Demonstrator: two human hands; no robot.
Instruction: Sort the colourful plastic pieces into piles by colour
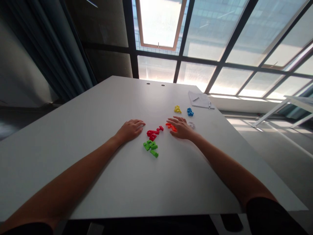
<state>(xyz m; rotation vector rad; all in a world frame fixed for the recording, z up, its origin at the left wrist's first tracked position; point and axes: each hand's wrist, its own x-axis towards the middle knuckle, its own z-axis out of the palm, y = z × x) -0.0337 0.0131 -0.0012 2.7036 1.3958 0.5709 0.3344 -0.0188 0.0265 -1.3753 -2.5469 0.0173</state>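
Observation:
My left hand [131, 130] rests palm down on the white table, fingers stretched out, with nothing in it. To its right lie several small red plastic pieces [153, 133], and nearer to me several green plastic pieces [150, 145]. My right hand [181, 127] is spread flat over and beside some orange plastic pieces [171, 127]; its fingers partly hide them. Just past that hand sit whitish, see-through pieces [192, 125]. Farther back are a yellow cluster [177, 109] and a blue cluster [190, 112] of similar pieces.
The white table [97, 104] reaches toward large windows. Paper sheets [201, 99] with a pen lie near its right edge. Two round cable holes are at the far end. A dark curtain [56, 49] hangs at left; another white table [300, 102] stands at right.

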